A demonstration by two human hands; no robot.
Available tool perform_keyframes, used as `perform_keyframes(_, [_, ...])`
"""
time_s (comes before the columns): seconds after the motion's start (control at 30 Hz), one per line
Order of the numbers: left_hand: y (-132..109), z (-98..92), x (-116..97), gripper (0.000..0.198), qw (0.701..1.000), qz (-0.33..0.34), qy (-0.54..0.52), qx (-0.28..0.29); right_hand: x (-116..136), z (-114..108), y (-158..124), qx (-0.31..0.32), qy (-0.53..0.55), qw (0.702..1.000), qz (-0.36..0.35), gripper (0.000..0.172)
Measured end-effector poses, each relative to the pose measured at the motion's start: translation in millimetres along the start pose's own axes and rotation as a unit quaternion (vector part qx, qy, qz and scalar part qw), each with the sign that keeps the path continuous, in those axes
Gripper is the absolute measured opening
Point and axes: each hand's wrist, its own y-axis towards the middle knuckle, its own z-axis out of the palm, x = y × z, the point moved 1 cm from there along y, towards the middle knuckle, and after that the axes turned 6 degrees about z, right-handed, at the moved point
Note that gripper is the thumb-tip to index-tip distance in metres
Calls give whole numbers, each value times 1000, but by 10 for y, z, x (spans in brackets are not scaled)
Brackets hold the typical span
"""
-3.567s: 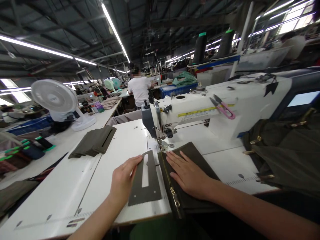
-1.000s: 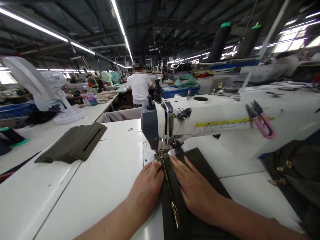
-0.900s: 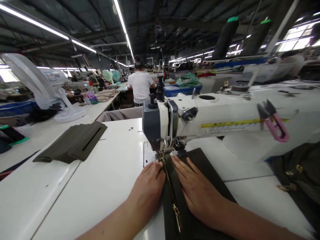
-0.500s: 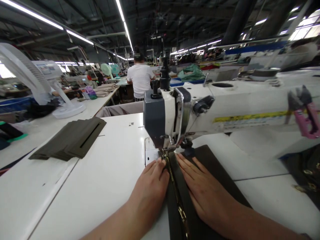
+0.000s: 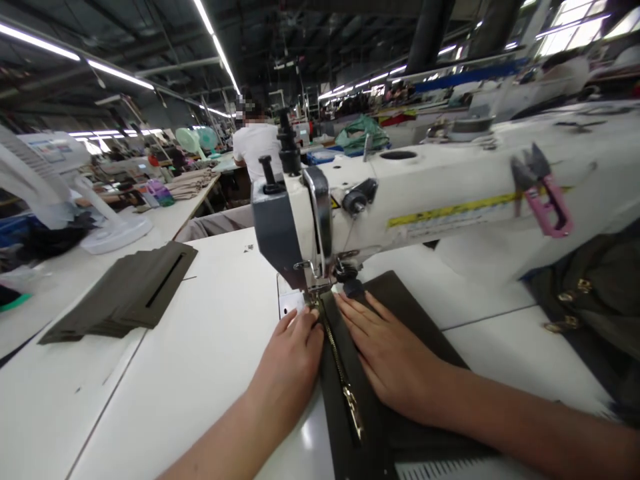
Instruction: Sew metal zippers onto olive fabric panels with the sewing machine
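Observation:
A dark olive fabric panel [image 5: 410,300] with a brass-toothed zipper [image 5: 334,347] lies under the presser foot [image 5: 316,291] of a white sewing machine [image 5: 440,187]. The gold zipper pull [image 5: 351,402] sits toward the near end of the slot. My left hand [image 5: 290,363] is at the panel's left edge, its bent fingers and thumb closed on the cloth just short of the foot. Flat on the panel, right of the zipper, rests my right hand [image 5: 387,353], fingers stretched toward the needle area. The foot and fingertips partly hide the stitching spot.
Similar slotted olive panels [image 5: 125,287] lie stacked at left on the white table [image 5: 175,387]. Pink-handled snippers [image 5: 545,197] hang on the machine arm. Dark fabric with gold hardware [image 5: 575,300] lies at right. A white fan [image 5: 115,227] stands at far left; a person in white [image 5: 257,147] sits ahead.
The panel has moved a little forward toward the foot, bringing the zipper's near end into view. Both hands stay on the cloth. The head view has turned slightly right.

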Motion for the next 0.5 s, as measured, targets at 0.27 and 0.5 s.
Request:
perform_keyframes(0.27, [22, -7, 30, 24, 1000, 6, -22, -8, -11, -20, 34, 9, 20, 1000, 1, 50])
perform_keyframes(0.5, [76, 13, 131, 18, 999, 33, 5, -27, -56, -50, 189, 19, 52, 998, 6, 48])
